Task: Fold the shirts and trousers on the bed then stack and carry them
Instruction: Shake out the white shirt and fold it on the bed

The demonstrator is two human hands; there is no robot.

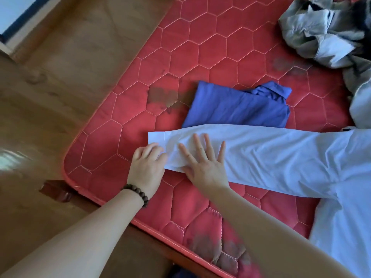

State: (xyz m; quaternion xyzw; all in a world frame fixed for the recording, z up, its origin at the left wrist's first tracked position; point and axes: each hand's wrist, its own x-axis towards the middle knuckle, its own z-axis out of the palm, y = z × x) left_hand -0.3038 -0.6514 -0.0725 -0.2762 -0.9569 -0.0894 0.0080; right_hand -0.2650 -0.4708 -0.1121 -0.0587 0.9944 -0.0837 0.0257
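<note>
The white shirt (291, 157) lies spread on the red quilted bed (210, 47), one sleeve stretched out toward the bed's corner, its cuff end just short of the folded blue shirt (236, 106) that sits touching the sleeve's far edge. The right hand (204, 163) rests flat on the sleeve near the cuff with fingers straight and spread, pressing the cloth down; the left hand (146, 163) has its fingers curled at the cuff's near edge and looks to be pinching it. The step in hand seems to be smoothing the sleeve before folding it in across the body. To do it well, the flat hand should sweep from shoulder toward cuff so wrinkles run out at the open end — not bunch at the armpit, where creases already show. The pinching hand should keep light tension along the sleeve, then carry the cuff over in one arc, laying it parallel to the shirt's side seam. A heap of unfolded grey and dark clothes (325, 31) waits at the far right — well apart from the work.
</note>
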